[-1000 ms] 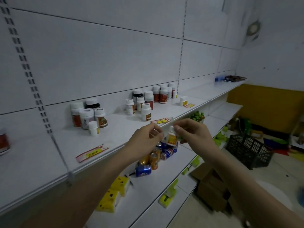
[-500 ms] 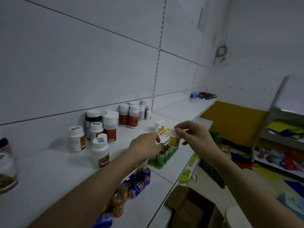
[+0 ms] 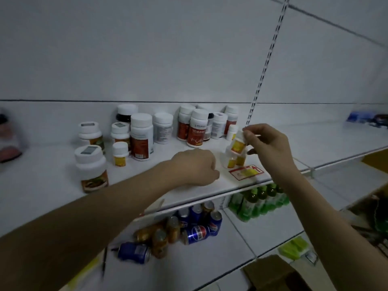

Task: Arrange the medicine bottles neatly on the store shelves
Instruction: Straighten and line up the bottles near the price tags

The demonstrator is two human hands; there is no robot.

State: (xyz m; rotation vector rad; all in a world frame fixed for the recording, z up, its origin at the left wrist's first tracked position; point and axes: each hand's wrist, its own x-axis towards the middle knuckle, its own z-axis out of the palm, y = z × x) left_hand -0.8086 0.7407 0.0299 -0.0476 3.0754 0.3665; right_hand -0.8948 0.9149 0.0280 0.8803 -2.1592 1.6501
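1. We pinch a small yellow-labelled bottle in our right hand at centre right — long axis tilted, cap toward the upper right.
2. Our left hand rests curled on the white shelf; whether it holds anything we cannot tell.
3. Soda cans lie on the shelf below.

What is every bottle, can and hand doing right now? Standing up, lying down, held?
Small white bottle with yellow label: tilted, pinched at its cap by the right hand.
Left hand: fingers curled, resting on the white shelf, nothing seen in it.
White-capped medicine bottles: upright, capped.
Blue cola cans: some lying, some standing.
Green drink bottles: upright in a row.
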